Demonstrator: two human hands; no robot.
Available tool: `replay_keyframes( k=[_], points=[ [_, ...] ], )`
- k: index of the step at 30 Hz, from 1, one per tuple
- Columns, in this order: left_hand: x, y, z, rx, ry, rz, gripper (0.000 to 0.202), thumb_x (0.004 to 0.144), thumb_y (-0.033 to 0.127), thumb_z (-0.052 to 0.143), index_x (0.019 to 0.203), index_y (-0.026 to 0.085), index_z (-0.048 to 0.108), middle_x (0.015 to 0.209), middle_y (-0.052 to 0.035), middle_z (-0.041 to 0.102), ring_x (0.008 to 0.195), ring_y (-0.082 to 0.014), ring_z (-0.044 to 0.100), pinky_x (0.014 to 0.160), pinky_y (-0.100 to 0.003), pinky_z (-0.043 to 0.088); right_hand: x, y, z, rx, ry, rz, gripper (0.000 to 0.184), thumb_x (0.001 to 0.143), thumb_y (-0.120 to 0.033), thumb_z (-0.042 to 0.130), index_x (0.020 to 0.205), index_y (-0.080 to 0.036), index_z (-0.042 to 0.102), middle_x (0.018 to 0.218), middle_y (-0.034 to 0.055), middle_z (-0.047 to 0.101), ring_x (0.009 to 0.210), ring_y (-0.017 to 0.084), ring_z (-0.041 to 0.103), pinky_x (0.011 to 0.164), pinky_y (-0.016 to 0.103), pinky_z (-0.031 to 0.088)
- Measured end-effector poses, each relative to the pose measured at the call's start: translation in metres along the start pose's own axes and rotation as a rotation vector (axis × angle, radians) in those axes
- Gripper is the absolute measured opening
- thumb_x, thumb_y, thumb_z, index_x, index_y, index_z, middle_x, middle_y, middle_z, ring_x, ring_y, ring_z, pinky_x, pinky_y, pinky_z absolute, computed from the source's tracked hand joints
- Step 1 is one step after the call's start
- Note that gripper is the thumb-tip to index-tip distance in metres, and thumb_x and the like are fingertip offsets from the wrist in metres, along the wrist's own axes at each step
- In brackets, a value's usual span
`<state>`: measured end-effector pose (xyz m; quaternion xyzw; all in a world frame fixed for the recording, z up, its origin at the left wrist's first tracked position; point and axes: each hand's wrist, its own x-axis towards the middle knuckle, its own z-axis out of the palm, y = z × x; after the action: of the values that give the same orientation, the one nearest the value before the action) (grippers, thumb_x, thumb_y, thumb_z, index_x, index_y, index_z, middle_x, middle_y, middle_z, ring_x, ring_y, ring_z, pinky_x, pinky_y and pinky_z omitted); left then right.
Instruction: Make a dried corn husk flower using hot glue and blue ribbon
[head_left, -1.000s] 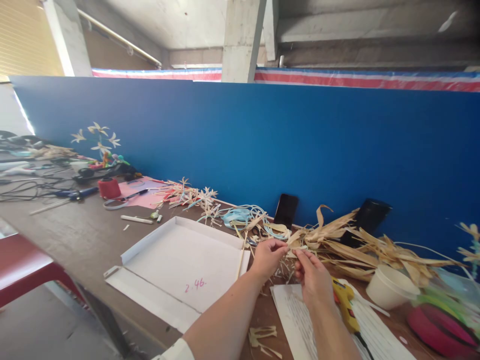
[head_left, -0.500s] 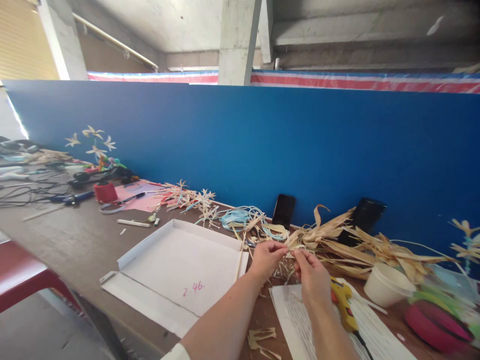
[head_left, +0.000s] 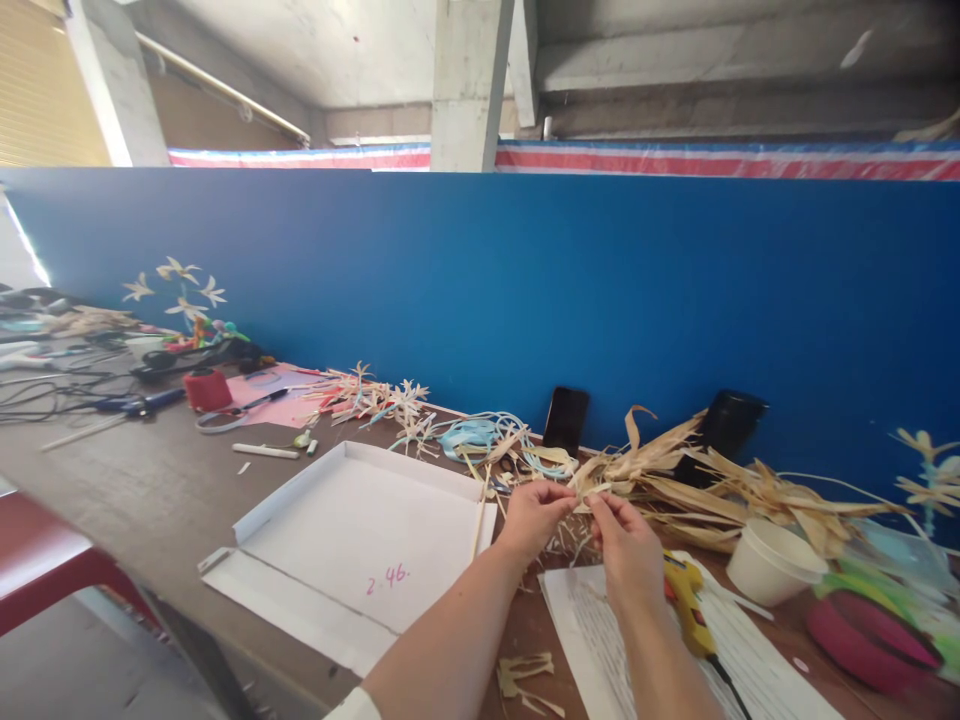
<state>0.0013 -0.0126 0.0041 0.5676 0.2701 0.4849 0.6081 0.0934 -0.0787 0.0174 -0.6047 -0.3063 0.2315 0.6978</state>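
Observation:
My left hand [head_left: 534, 518] and my right hand [head_left: 621, 535] meet above the table, fingertips pinched close together. Between them is a small pale strip of corn husk [head_left: 588, 493], partly covered by the fingers. Right behind the hands lies a heap of dried corn husks [head_left: 667, 465]. Fine pale scraps [head_left: 559, 545] are scattered beneath the fingers. A yellow glue gun [head_left: 691, 608] rests on printed paper [head_left: 739, 640] beside my right forearm. To the left of my left hand is an open white box lid [head_left: 375, 540] with "2.46." written on it.
A black phone [head_left: 566, 420] leans on the blue partition [head_left: 480, 290]. Light-blue cord [head_left: 472, 435] and several husk flowers [head_left: 405, 400] lie behind the lid. A white paper cup [head_left: 772, 565] and a pink round object [head_left: 870, 640] are at right. Cut husk pieces [head_left: 525, 680] lie near the front.
The view has shifted very slightly. Both hands keep their pinch at nearly the same spot, with only a small movement of the fingers around the strip.

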Motion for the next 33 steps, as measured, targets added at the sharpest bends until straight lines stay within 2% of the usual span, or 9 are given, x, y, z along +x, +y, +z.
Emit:
replay_keyframes(
  k=[16,24,33],
  points=[
    [0.0010,-0.0002,0.0007,-0.077,0.010,0.005,0.020,0.059,0.028,0.072,0.072,0.013,0.070,0.067,-0.0029,0.065,0.061,-0.0109,0.054,0.063,-0.023,0.042,0.0040,0.0055,-0.0021,-0.059,-0.022,0.021,0.037,0.064,-0.047,0.067,0.085,-0.017,0.065,0.049,-0.0041,0.049,0.046,0.010,0.039,0.042,0.021,0.029],
    [-0.0010,0.0050,0.0020,-0.085,0.012,-0.022,0.019,0.056,0.025,0.073,0.070,0.012,0.070,0.067,-0.0027,0.065,0.063,-0.0115,0.055,0.065,-0.023,0.043,0.0042,0.0075,-0.0009,0.029,-0.029,0.047,0.035,0.062,-0.045,0.069,0.082,-0.018,0.065,0.047,-0.0059,0.045,0.044,0.009,0.035,0.041,0.021,0.025],
    [0.0007,0.0021,0.0020,-0.066,0.006,-0.045,0.021,0.057,0.027,0.072,0.070,0.011,0.069,0.066,-0.0025,0.064,0.059,-0.0101,0.053,0.061,-0.023,0.041,0.0043,0.0073,-0.0001,0.102,-0.031,0.072,0.035,0.058,-0.044,0.071,0.079,-0.017,0.064,0.044,-0.0069,0.043,0.041,0.008,0.034,0.040,0.021,0.024]
  ],
)
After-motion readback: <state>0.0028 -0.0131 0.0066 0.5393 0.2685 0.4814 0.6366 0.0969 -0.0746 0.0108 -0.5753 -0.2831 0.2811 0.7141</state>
